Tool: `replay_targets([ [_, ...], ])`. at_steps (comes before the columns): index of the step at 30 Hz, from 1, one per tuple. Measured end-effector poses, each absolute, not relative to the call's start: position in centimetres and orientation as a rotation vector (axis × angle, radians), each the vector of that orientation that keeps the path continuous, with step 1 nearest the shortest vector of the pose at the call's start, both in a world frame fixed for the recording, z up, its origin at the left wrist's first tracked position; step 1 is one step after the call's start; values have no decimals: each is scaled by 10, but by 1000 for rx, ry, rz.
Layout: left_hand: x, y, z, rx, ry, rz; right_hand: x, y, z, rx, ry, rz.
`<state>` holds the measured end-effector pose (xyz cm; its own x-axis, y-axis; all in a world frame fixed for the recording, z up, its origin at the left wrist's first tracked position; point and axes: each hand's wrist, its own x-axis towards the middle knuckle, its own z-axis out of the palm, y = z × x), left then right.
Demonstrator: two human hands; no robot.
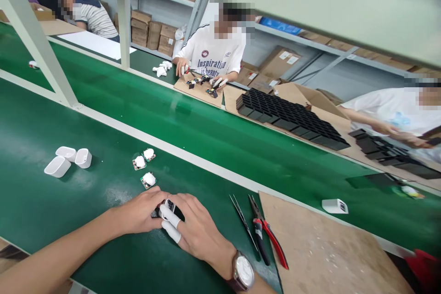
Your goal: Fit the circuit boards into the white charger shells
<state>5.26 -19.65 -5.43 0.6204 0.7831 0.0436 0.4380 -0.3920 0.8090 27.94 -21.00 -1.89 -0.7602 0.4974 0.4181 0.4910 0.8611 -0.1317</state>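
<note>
Both of my hands meet over the green bench around a small white casing (169,205) with a dark part at its end. My left hand (143,211) grips it from the left. Two fingers of my right hand (198,223), in white finger covers, press on it from the right; much of the piece is hidden. Beyond my left hand lie three small circuit boards with white domes, one board (149,179) nearest. Three white plastic cups, including one cup (58,166), stand at the left. Tweezers (244,224) and red-and-black pliers (267,234) lie right of my right hand.
A brown board (324,248) covers the bench at right. Past a pale rail (165,152) runs a green conveyor belt (203,131) carrying a white casing (334,206). Across it, co-workers sit near rows of black boxes (289,117). A slanted post (37,36) rises at left.
</note>
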Motion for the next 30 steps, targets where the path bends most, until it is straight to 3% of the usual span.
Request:
replay_targets([
  [3,53,-196,-54,2052,928,571,279,-212,-27,-714,-2521,-31],
  [10,53,-195,-51,2022,934,546,276,-213,-35,-821,-2379,231],
  [14,52,-195,-51,2019,924,545,278,-211,-32,-806,-2459,153],
  [19,53,-195,-51,2042,893,599,279,-210,-23,-955,-2367,499],
  [24,53,-195,-48,2057,881,626,283,-212,-18,-917,-2480,332],
  [30,47,-201,-42,2179,961,657,303,-201,-36,-1062,-2112,645],
])
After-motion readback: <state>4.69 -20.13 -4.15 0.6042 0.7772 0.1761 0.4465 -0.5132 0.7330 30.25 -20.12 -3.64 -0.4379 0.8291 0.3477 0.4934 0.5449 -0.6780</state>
